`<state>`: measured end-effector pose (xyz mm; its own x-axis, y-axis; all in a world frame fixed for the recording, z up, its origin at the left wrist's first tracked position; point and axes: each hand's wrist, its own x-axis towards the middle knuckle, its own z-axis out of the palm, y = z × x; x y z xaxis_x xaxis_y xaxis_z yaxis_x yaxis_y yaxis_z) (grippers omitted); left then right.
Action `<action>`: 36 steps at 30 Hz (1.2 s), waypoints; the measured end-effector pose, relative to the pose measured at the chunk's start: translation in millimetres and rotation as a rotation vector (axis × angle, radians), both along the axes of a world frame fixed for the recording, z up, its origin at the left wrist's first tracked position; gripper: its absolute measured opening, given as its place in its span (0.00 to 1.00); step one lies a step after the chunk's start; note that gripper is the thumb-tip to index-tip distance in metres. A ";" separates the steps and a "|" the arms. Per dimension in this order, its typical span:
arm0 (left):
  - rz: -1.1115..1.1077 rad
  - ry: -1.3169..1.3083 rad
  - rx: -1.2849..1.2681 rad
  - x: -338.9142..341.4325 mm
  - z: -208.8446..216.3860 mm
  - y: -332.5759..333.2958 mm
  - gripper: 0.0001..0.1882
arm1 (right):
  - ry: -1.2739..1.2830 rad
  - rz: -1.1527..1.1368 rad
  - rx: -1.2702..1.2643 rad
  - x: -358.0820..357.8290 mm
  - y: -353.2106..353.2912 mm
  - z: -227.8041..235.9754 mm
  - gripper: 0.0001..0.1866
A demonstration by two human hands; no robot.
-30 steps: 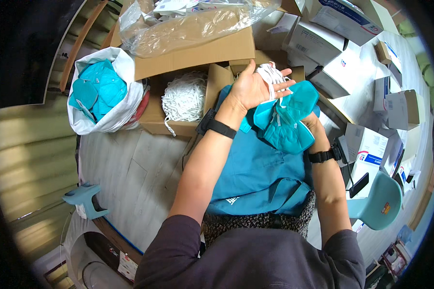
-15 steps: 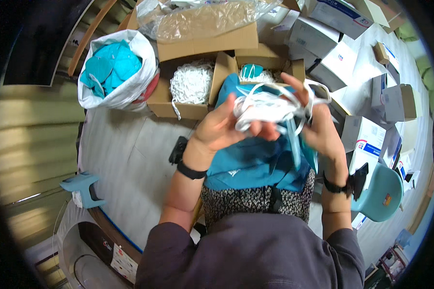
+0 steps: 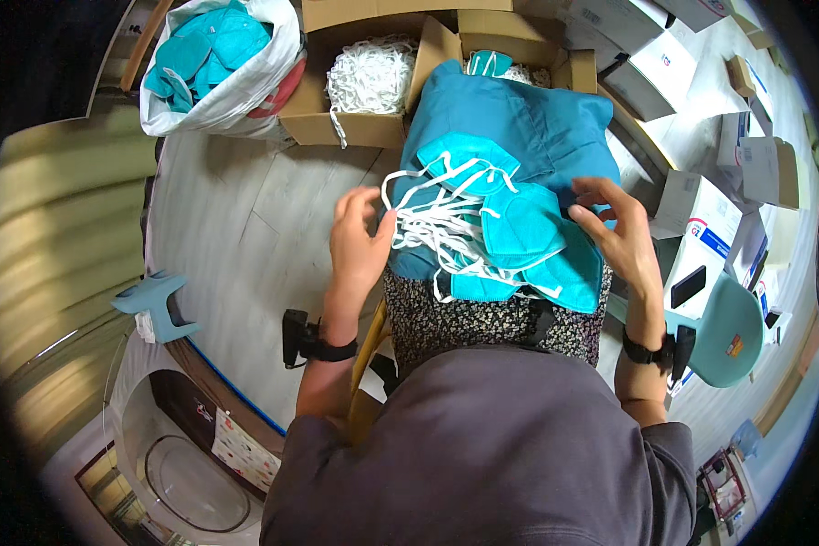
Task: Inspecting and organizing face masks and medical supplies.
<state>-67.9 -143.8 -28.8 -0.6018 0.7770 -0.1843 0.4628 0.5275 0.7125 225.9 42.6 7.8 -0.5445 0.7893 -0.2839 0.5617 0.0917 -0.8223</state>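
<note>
Teal face masks (image 3: 523,225), at least four overlapping, are lying along the near edge of a blue cloth (image 3: 510,114) on the person's lap, spilling past its near right corner. At far left, a white sack (image 3: 223,116) is holding more masks; beside it, a cardboard carton (image 3: 373,133) is holding tangled white cord (image 3: 370,77). The left hand (image 3: 359,238) is hovering at the cloth's left edge, thumb and fingers parted; whether the thumb is touching the white straps (image 3: 439,229), I cannot tell. These are fanning out in loose loops toward that edge. The masks are looking light, soft and easily creased, their straps likely to snag; a panel's seamed rim seems a surer hold than a loop. The right hand (image 3: 621,227) is hovering over the cloth's right edge, fingers curving apart from the thumb, gripping nothing. Farther right, white boxes (image 3: 701,205) are standing near a dark phone (image 3: 689,287).
</note>
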 end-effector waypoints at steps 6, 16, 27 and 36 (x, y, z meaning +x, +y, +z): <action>-0.435 0.309 0.315 27.6 27.8 36.9 0.23 | -0.002 0.021 0.080 -19.4 -1.8 -50.3 0.24; -0.544 0.153 0.481 63.6 21.8 65.6 0.11 | 0.416 -0.247 -0.048 -18.3 -1.9 -45.6 0.10; 0.076 -0.690 0.713 97.4 50.4 89.4 0.06 | 0.516 -0.067 0.154 -71.3 -26.8 15.7 0.13; -0.076 -1.003 0.703 84.9 32.6 74.8 0.24 | 0.622 -0.025 0.411 -65.7 -20.7 5.7 0.10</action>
<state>17.0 -69.0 3.8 -0.3838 0.9210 -0.0666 -0.4412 -0.1196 0.8894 160.2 22.0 13.5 -0.4891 0.7795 0.3913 0.0100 0.4536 -0.8912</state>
